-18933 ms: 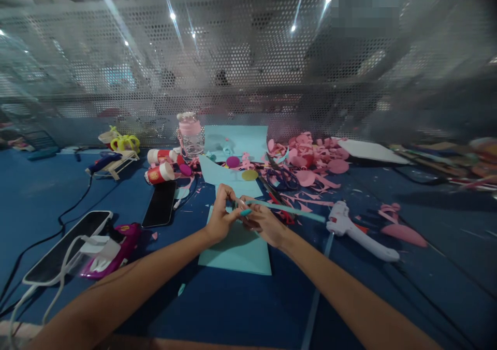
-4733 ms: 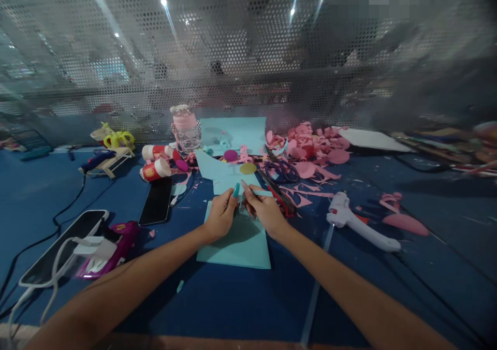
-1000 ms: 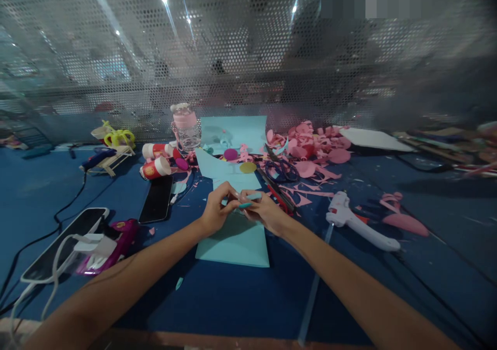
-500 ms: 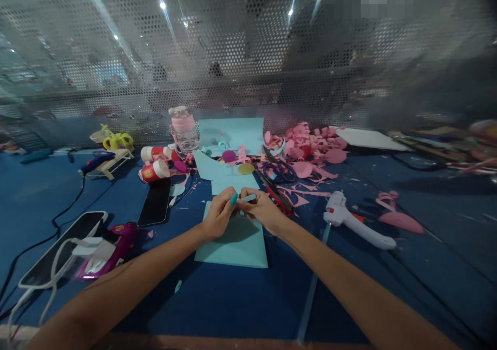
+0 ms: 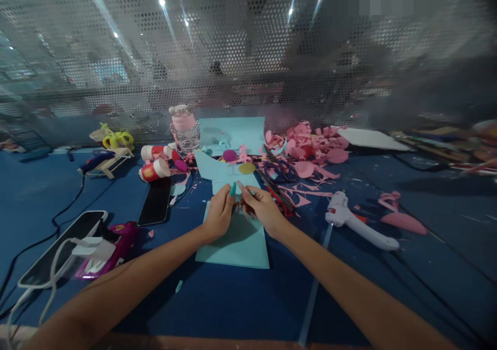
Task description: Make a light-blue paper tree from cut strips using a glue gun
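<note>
My left hand (image 5: 218,215) and my right hand (image 5: 264,211) are close together above a light-blue sheet (image 5: 236,246). The fingers of both are curled in, and the thumbs point up toward each other. A small end of a light-blue strip (image 5: 252,193) shows at my right thumb and finger, which pinch it. My left fingers are closed, but what lies between them is hidden. Behind the hands are more light-blue sheets (image 5: 212,166), a yellow disc (image 5: 247,169) and a purple disc (image 5: 229,156). Dark-bladed scissors (image 5: 277,190) with red on them lie beside my right hand.
A white glue gun (image 5: 349,220) with a long clear stick lies to the right. Pink scraps (image 5: 306,143) heap at the back. Leftward are phones (image 5: 155,202), a magenta device (image 5: 124,241) with cables, red-and-white cups (image 5: 154,170) and a bottle (image 5: 185,132).
My thumbs have turned upward and the hands have parted slightly. The light-blue strip, plain to see between them before, is now mostly hidden by my right fingers.
</note>
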A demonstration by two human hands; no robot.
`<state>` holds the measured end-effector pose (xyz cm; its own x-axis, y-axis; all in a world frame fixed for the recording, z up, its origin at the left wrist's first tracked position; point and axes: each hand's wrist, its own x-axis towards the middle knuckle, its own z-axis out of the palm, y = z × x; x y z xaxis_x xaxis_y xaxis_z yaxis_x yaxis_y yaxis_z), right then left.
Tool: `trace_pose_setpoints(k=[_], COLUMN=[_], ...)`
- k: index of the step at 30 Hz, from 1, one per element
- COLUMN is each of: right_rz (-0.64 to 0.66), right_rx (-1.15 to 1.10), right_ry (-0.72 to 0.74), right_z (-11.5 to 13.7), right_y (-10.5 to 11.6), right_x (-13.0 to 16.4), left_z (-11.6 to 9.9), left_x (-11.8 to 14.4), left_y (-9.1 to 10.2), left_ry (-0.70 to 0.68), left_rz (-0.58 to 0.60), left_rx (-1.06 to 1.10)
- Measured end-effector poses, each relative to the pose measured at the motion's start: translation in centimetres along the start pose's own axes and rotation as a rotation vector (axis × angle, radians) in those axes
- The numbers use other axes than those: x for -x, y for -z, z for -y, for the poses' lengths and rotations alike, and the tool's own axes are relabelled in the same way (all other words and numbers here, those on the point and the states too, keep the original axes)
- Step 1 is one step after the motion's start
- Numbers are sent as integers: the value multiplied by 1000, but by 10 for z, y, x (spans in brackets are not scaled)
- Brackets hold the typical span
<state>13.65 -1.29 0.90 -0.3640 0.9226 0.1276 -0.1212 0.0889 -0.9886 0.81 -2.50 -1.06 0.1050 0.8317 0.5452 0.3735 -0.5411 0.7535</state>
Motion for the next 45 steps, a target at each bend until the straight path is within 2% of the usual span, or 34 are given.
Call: trace_pose_setpoints(k=[4,10,18,25,30,35,39,41,45], right_rz=[-53,-47,-39,83,126,169,252,231,96], right_rx=[85,75,65,-148,-237,-264,-231,-223,-213], right_ry=[78,96,102,66,2,-141,-177,-140,-46], right_z=[2,-2,0,3,2,1,3,4,5], right_y=[-1,-2,-3,-4,-3,-2,1,1,-1], right_x=[0,1,4,5,5,5,5,4,5], left_z=[2,3,-2,-2,1,4,7,6,1], left_x=[1,2,0,-2,-3,-4,-6,-6,-3], left_y=[-1,-2,0,1,1,0,0,0,-1], left_ry=[-2,-6,-8,-54,-121,-85,-15,10,53], left_rz=[-20,-69,8,68,29,-42,-63,-30,89], left_rx=[-46,-78,55,173,222,221,238,279,357])
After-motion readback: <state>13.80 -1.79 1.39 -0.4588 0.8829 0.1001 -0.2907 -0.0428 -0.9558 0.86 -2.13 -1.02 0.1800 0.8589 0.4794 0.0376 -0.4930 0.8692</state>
